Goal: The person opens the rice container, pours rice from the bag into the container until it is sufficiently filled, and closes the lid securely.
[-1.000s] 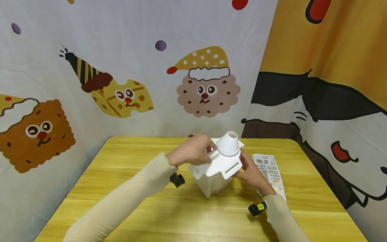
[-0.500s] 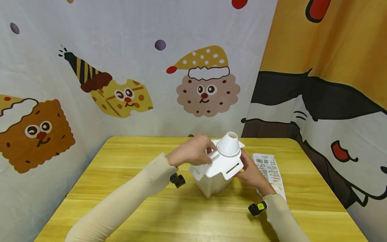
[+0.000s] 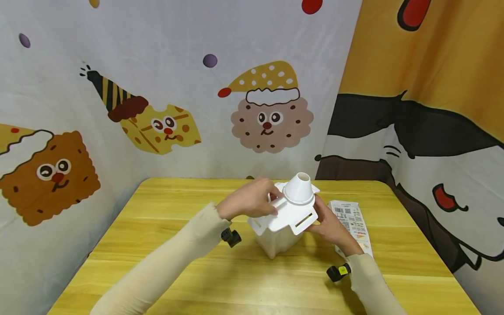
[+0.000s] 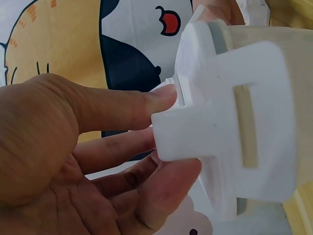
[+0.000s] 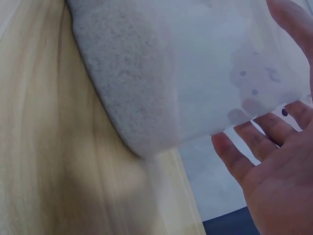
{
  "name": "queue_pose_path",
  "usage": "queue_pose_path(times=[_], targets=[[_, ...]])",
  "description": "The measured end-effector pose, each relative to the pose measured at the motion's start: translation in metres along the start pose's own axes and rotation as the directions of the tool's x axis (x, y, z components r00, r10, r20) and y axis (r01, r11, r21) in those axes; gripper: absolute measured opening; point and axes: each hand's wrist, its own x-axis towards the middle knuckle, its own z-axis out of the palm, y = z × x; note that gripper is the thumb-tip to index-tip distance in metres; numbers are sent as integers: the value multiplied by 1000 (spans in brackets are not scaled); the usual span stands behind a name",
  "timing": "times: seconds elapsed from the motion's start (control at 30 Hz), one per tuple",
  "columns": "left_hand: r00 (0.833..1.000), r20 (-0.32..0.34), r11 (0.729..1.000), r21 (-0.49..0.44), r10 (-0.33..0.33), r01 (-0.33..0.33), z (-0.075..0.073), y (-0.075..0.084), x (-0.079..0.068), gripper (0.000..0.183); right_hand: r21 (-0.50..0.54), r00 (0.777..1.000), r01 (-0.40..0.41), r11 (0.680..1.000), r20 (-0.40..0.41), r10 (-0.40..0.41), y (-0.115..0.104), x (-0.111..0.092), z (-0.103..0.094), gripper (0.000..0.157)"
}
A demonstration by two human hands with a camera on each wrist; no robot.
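Observation:
A translucent container [image 3: 275, 243] stands on the table with a white lid [image 3: 281, 221] on top. Slotted flaps stick out from the lid's sides, and a white cone-shaped spout [image 3: 298, 190] rises from it. In the right wrist view, pale grains [image 5: 127, 73] fill the container's lower part. My left hand [image 3: 256, 199] pinches the raised handle [image 4: 183, 133] of the lid between thumb and fingers. On the container's right side, my right hand [image 3: 328, 225] holds the wall, its thumb and fingers spread to either side in the right wrist view.
A white printed packet [image 3: 352, 223] lies flat on the wooden table [image 3: 181, 271], just right of the container and partly behind my right hand. A curtain [image 3: 165, 57] with cartoon figures hangs behind the table and along its sides.

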Motion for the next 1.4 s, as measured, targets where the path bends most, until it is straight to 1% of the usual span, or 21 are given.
queue_pose_path(times=[0.13, 0.27, 0.4, 0.5, 0.57, 0.63, 0.7, 0.77, 0.9, 1.0, 1.17, 1.3, 1.4], targets=[[1000, -30, 1000, -9, 2, -2, 3, -3, -2, 40, -3, 1000, -5, 1000, 13, 5, -3, -2, -1, 100], [997, -70, 999, 37, 22, -19, 8, -6, -8, 42, -26, 999, -37, 999, 21, 37, -7, -5, -4, 100], [993, -116, 997, 73, 39, -30, 13, -10, -14, 52, -41, 996, -60, 997, 57, 62, -10, -8, -10, 106], [989, -141, 997, 77, 37, -26, 16, -12, -18, 59, -9, 994, -38, 999, 100, 39, -10, -10, -16, 109], [990, -141, 997, 79, 27, -16, 18, -12, -19, 60, 43, 991, -29, 999, 128, 24, -9, -11, -18, 107], [990, -137, 997, 82, 24, -12, 20, -12, -20, 61, 116, 989, -45, 992, 148, 28, -9, -11, -19, 104], [992, -125, 995, 95, 14, -2, 22, -12, -21, 63, 170, 987, -76, 983, 155, 49, -9, -11, -18, 100], [994, -114, 993, 119, 4, 10, 23, -12, -20, 67, 197, 986, -96, 976, 150, 67, -9, -11, -15, 96], [996, -88, 987, 156, -22, 36, 24, -10, -20, 75, 226, 990, -94, 970, 128, 66, -7, -10, -10, 91], [996, -78, 987, 151, -36, 47, 25, -10, -20, 76, 257, 991, -86, 963, 118, 57, -5, -9, -8, 90], [996, -84, 989, 140, -41, 52, 27, -11, -19, 77, 282, 992, -88, 955, 112, 59, 0, -10, -8, 90], [995, -91, 990, 128, -39, 51, 28, -13, -20, 77, 277, 993, -84, 957, 100, 59, 2, -10, -8, 89], [995, -94, 991, 122, -34, 45, 28, -14, -20, 77, 268, 995, -65, 961, 85, 44, 4, -8, -6, 89]])
